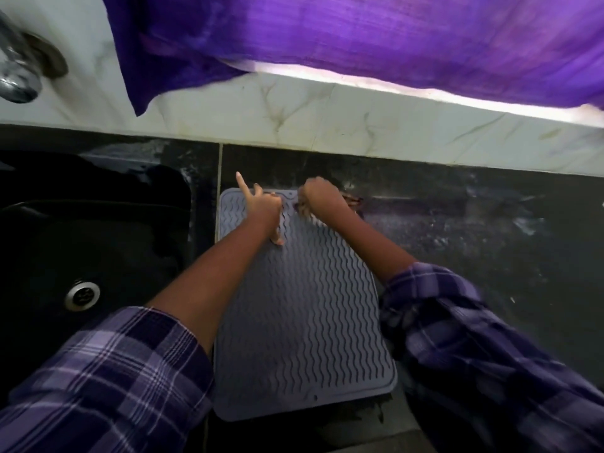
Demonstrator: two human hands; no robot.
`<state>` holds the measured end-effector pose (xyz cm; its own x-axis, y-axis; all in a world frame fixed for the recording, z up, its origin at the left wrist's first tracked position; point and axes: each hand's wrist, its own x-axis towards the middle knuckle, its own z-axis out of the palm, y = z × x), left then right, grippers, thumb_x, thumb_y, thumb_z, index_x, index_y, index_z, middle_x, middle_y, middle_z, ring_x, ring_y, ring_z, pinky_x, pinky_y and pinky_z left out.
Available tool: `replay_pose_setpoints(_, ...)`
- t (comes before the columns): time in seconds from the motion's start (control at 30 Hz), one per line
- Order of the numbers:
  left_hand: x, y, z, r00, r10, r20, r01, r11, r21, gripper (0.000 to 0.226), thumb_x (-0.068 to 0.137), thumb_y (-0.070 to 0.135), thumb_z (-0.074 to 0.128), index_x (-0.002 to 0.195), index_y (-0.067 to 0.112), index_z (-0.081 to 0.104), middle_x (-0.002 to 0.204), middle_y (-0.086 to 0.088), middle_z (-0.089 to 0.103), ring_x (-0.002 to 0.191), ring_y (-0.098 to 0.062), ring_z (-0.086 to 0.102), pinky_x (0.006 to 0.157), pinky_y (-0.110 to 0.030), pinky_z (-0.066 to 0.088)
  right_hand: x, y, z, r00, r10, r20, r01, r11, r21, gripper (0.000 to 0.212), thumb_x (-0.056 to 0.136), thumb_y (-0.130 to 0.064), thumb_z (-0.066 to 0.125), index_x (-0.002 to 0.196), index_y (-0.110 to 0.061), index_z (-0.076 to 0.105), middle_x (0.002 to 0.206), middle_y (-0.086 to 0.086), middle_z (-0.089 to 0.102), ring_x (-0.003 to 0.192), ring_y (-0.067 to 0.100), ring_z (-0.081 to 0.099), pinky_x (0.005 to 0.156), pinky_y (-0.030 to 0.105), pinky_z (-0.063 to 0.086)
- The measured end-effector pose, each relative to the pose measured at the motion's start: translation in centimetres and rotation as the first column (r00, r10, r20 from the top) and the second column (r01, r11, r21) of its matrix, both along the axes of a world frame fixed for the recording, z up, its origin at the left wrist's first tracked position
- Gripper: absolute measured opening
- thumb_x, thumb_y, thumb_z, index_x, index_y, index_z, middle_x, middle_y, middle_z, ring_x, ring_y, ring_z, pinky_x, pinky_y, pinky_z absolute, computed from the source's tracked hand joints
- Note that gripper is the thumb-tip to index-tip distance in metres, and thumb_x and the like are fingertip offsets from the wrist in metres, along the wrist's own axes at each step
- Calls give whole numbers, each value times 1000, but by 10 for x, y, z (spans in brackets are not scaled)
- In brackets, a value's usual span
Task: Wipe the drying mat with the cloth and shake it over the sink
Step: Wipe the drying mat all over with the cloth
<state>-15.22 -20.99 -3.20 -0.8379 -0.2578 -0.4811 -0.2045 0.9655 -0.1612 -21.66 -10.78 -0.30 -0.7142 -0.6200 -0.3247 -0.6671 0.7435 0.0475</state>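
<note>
A grey silicone drying mat (304,305) with wavy ridges lies flat on the black counter, just right of the sink (81,243). My left hand (261,207) rests on the mat's far left part, with the index finger stretched out and the thumb touching the ridges. My right hand (318,194) is at the mat's far right corner, fingers curled round a small brownish cloth (353,200). Most of the cloth is hidden under that hand; a blurred bit shows on each side of it.
The black sink has a metal drain (81,295), and a chrome tap (16,70) sits above it at top left. A purple curtain (359,34) hangs over the white marble ledge (327,119). The black counter (490,240) stretches right of the mat, smeared with pale marks.
</note>
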Motion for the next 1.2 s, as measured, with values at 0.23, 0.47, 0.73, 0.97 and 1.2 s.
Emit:
replay_pose_setpoints(0.23,3,2,5,1000,-23,14,24,999,-25,114,59,75,68,151,23,27,157,-3,32,149,-35,9,101,-77,-9,67,50,-25,998,59,-15,-60,993,-105,22,95,-15,50,105,-2,65,111,18,65,104,30,60,92,36,46)
replay_pose_setpoints(0.47,4,7,10,1000,-18,8,18,998,-56,114,60,71,71,151,18,28,155,-6,34,149,-36,10,104,-77,-7,69,59,16,901,-45,431,-14,991,133,27,82,-16,71,107,-6,70,110,12,71,102,26,66,89,31,51)
replay_pose_setpoints(0.73,0,10,3,1000,5,21,-3,997,-75,106,60,69,74,148,23,35,155,-3,36,149,-33,12,100,-78,-9,27,23,-19,974,-216,67,224,962,-154,24,94,-16,53,107,-1,67,112,17,68,107,31,63,92,35,47)
replay_pose_setpoints(0.97,4,2,3,1000,-20,-10,20,999,-44,114,55,76,69,149,23,33,155,-3,35,148,-34,14,99,-79,-7,70,86,3,889,-108,446,46,988,148,27,82,-1,63,109,-2,69,103,12,67,99,23,61,96,34,47)
replay_pose_setpoints(1.2,3,2,2,1000,-8,16,8,1000,-28,106,62,72,70,150,26,31,156,0,33,150,-33,6,103,-78,-8,-6,14,13,967,-176,182,210,960,-188,27,89,-14,62,113,-4,66,115,16,67,108,28,64,96,34,49)
